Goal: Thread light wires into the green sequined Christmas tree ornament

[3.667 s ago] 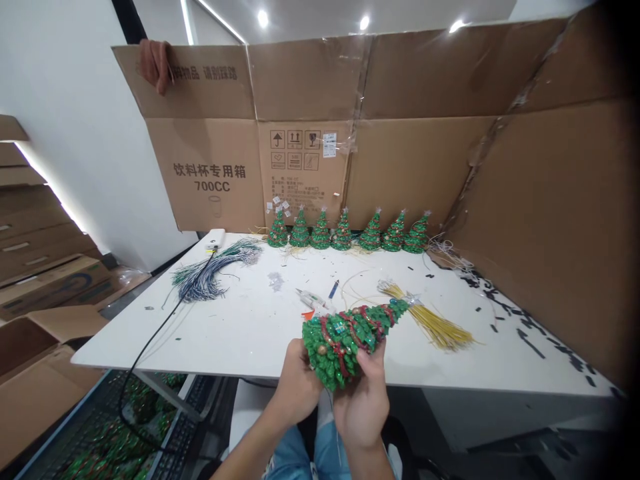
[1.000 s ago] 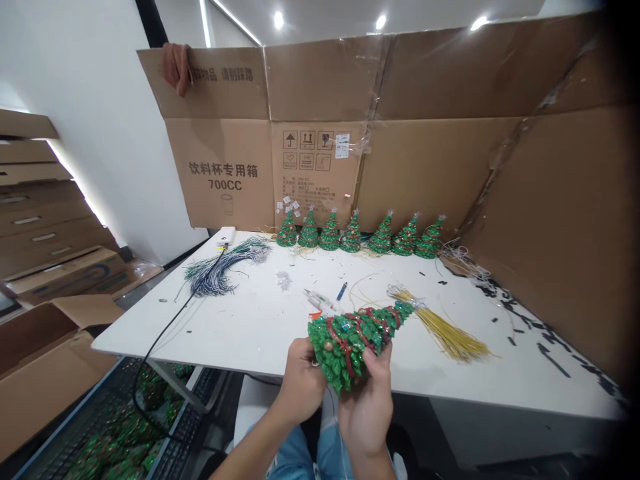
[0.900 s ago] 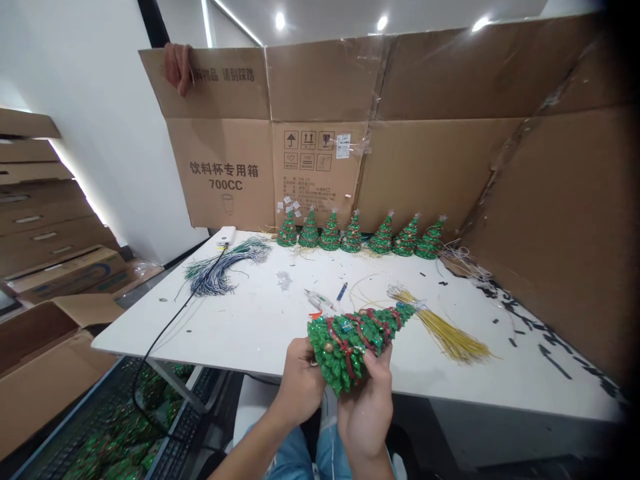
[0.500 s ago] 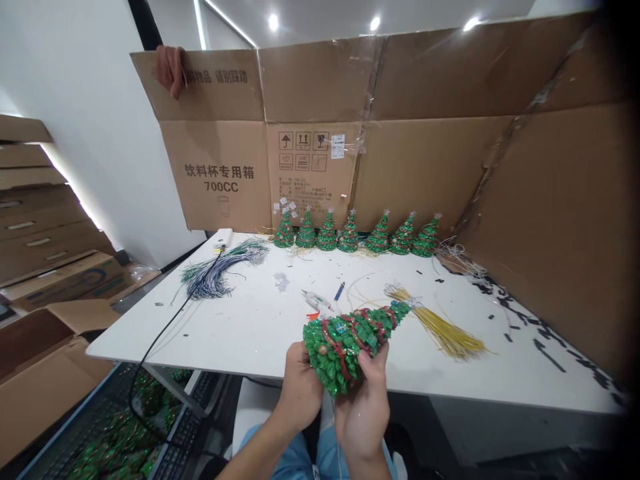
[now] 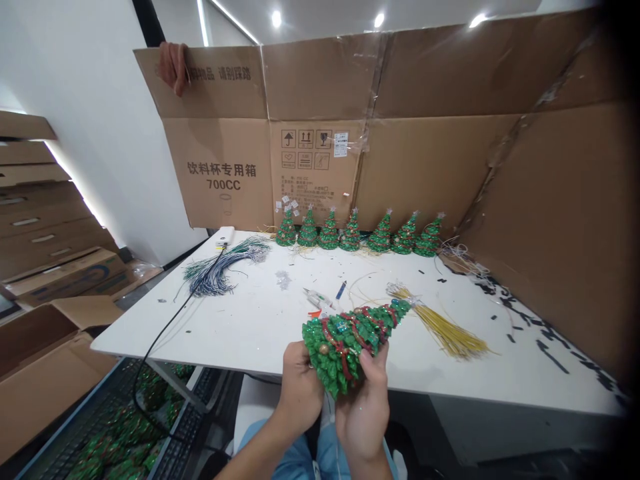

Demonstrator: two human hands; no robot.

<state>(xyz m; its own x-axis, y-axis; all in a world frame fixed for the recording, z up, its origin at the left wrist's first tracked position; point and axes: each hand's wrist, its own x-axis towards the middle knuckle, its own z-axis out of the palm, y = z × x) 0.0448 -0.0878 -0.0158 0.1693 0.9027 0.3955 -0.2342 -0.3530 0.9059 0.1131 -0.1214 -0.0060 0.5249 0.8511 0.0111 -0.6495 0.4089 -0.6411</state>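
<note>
A green glittery toy Christmas tree [image 5: 345, 343] with red garland lies tilted above the table's front edge, its tip pointing right and its base toward the left. My right hand [image 5: 367, 407] is wrapped round it from below, thumb pressed on its side. At the base, my left hand [image 5: 300, 380] is closed against the tree; its fingertips are hidden by the base. Just past the tip lies a bundle of yellow wires [image 5: 445, 327] on the white table [image 5: 240, 340]. Behind the tree are a blue pen-like tool [image 5: 341, 290] and white-and-clear tools [image 5: 317, 298].
Several small trees [image 5: 353, 230] stand in a row before the cardboard wall [image 5: 425, 160]. Dark and green wires [image 5: 215, 270] lie at left, near a black cable [image 5: 165, 327]. Black scraps [image 5: 553, 357] litter the right side. A crate [image 5: 115, 427] of trees stands below left.
The view has shifted slightly. Both hands and the tree keep nearly the same pose.
</note>
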